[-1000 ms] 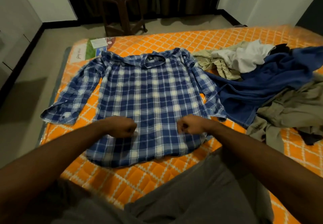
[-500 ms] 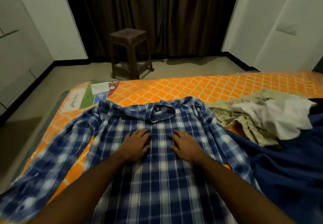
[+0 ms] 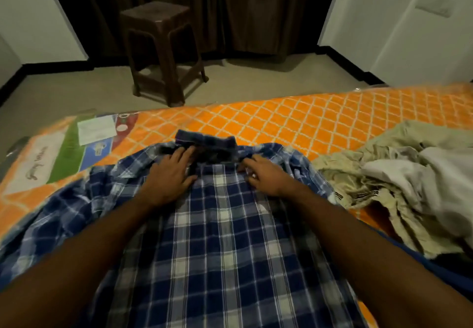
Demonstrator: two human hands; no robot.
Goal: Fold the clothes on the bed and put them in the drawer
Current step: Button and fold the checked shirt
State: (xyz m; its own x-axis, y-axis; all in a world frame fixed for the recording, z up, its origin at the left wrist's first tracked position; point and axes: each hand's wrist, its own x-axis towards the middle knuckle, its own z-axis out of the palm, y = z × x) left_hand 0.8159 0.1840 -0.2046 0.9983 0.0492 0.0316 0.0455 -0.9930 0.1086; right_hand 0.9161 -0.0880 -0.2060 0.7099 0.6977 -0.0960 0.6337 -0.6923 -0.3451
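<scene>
Both hands slid up: left hand [image 3: 167,176] flat, right hand [image 3: 265,174] fingers curled on shirt [image 3: 225,238] collar.

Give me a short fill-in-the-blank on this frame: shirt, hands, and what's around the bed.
1. Both hands rest near the ____ of the plaid shirt.
2. The mattress cover is ____ with a white lattice.
3. A brown ____ stands on the floor beyond the bed.
4. The left hand lies ____ on the fabric.

Missing: collar; orange; stool; flat
</scene>
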